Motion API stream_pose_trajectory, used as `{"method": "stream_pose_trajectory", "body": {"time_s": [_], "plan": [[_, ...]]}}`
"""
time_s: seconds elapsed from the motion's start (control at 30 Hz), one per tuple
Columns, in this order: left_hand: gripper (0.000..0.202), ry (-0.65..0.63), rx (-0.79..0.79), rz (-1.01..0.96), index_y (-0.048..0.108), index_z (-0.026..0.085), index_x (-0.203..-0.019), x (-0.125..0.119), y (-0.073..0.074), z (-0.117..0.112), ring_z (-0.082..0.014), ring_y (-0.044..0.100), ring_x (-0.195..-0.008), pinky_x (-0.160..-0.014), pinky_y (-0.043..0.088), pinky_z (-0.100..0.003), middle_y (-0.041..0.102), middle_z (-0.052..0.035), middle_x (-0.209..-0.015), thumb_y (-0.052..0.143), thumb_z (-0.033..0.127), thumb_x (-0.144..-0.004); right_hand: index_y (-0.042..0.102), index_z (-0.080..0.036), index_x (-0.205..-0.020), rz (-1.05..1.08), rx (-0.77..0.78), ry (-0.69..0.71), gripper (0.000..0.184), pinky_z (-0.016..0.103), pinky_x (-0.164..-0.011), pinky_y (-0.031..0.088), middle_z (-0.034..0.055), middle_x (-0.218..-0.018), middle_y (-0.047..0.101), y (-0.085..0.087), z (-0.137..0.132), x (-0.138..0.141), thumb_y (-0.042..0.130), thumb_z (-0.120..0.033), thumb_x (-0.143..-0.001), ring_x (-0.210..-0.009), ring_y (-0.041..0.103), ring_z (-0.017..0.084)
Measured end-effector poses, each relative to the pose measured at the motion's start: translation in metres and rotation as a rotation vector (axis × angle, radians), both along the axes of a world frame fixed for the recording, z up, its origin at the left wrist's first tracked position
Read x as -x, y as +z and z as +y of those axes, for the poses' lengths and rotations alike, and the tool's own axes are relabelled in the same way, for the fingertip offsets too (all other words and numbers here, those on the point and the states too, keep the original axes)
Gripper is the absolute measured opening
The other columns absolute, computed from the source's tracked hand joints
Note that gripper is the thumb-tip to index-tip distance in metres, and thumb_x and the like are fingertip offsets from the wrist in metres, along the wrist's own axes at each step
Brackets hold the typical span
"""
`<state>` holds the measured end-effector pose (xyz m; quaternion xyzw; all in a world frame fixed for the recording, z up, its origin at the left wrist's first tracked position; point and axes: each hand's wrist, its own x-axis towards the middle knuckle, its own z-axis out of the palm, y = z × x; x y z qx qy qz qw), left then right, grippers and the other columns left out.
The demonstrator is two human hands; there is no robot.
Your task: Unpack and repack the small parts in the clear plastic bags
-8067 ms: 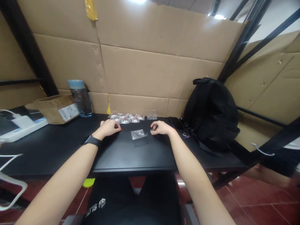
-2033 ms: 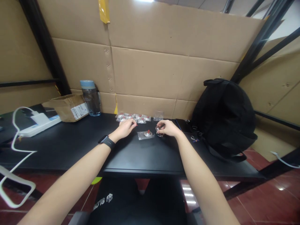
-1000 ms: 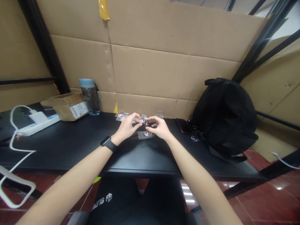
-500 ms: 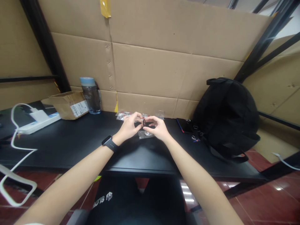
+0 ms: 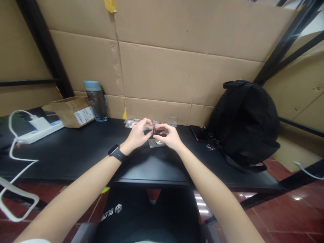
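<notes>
Both hands (image 5: 138, 135) pinch a small dark disc (image 5: 154, 130), partly hiding clear packets (image 5: 129, 123) behind. A bottle (image 5: 96, 103) and black backpack (image 5: 244, 125) flank them on the desk (image 5: 68, 153).

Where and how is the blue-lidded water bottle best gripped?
The water bottle is probably best gripped around its body, below the blue lid, from its right: it stands upright, the cardboard box crowding its left and a cardboard wall behind.

The left grip (image 5: 138, 133) and right grip (image 5: 170, 136), formerly well apart, now come together at a dark round disc (image 5: 154, 131) brought in from the right; left contact appears likely but is blurred. A metal piece (image 5: 159, 142) has appeared on the clear bag (image 5: 152, 144).
</notes>
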<state>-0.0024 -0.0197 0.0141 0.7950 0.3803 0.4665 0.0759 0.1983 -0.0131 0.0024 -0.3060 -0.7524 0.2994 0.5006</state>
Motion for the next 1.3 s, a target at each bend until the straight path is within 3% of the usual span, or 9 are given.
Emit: {"method": "stream_pose_trajectory", "body": {"time_s": [0.13, 0.33, 0.57, 0.83, 0.93, 1.1, 1.3], "plan": [[0.023, 0.032, -0.010, -0.004, 0.054, 0.022, -0.105, 0.000, 0.000, 0.000, -0.0255, 0.071, -0.105, -0.097, 0.045, -0.041, 0.073, -0.0055, -0.102, 0.065, 0.022, -0.085, 0.070, -0.022, -0.102, 0.051, 0.052, 0.009, 0.038, 0.034, -0.087, 0.057, 0.0072, -0.112, 0.075, -0.001, -0.001, 0.002, 0.085, -0.036, -0.070, -0.107, 0.071, 0.024], [0.023, -0.019, -0.005, -0.155, 0.052, 0.023, -0.101, -0.001, -0.002, 0.002, -0.0257, 0.074, -0.100, -0.093, 0.048, -0.041, 0.074, -0.0051, -0.102, 0.069, 0.029, -0.086, 0.067, -0.022, -0.105, 0.224, 0.190, 0.069, 0.047, 0.039, -0.094, 0.059, 0.0078, -0.116, 0.074, -0.002, -0.003, 0.008, 0.088, -0.041, -0.067, -0.108, 0.072, 0.025], [0.021, -0.020, -0.043, -0.177, 0.051, 0.023, -0.101, -0.004, 0.002, -0.003, -0.0253, 0.071, -0.108, -0.100, 0.041, -0.042, 0.075, -0.0029, -0.095, 0.067, 0.026, -0.088, 0.067, -0.022, -0.103, 0.329, 0.245, 0.125, 0.044, 0.043, -0.105, 0.054, 0.0058, -0.114, 0.074, 0.000, -0.005, 0.009, 0.089, -0.036, -0.067, -0.109, 0.071, 0.024], [0.013, 0.223, -0.127, 0.067, 0.059, 0.023, -0.105, -0.013, 0.000, -0.014, -0.0282, 0.062, -0.120, -0.108, 0.021, -0.048, 0.072, -0.0060, -0.116, 0.060, 0.021, -0.093, 0.063, -0.022, -0.095, 0.349, 0.248, 0.108, 0.043, 0.041, -0.107, 0.053, 0.0054, -0.116, 0.072, -0.001, -0.004, 0.010, 0.090, -0.040, -0.066, -0.111, 0.070, 0.023], [0.012, 0.222, -0.157, 0.074, 0.060, 0.023, -0.106, -0.015, -0.001, -0.015, -0.0293, 0.060, -0.122, -0.107, 0.020, -0.048, 0.073, -0.0064, -0.115, 0.058, 0.022, -0.094, 0.066, -0.021, -0.092, 0.339, 0.244, 0.106, 0.039, 0.038, -0.103, 0.054, 0.0046, -0.109, 0.073, -0.001, -0.003, 0.009, 0.089, -0.041, -0.068, -0.106, 0.071, 0.022], [0.016, 0.218, -0.207, 0.004, 0.059, 0.023, -0.109, -0.014, -0.002, -0.014, -0.0267, 0.063, -0.119, -0.105, 0.022, -0.045, 0.075, -0.0048, -0.110, 0.063, 0.025, -0.093, 0.072, -0.020, -0.094, 0.267, 0.282, 0.090, 0.033, 0.029, -0.080, 0.058, 0.0047, -0.099, 0.073, -0.004, 0.003, 0.004, 0.073, -0.051, -0.084, -0.090, 0.069, 0.018], [0.017, 0.184, -0.264, -0.010, 0.059, 0.023, -0.106, -0.013, -0.002, -0.014, -0.0251, 0.065, -0.117, -0.103, 0.026, -0.043, 0.075, -0.0042, -0.107, 0.067, 0.027, -0.092, 0.072, -0.019, -0.096, 0.113, 0.173, 0.085, 0.031, 0.028, -0.071, 0.053, 0.0050, -0.098, 0.071, -0.007, 0.007, 0.000, 0.068, -0.050, -0.088, -0.079, 0.064, 0.016]]}}
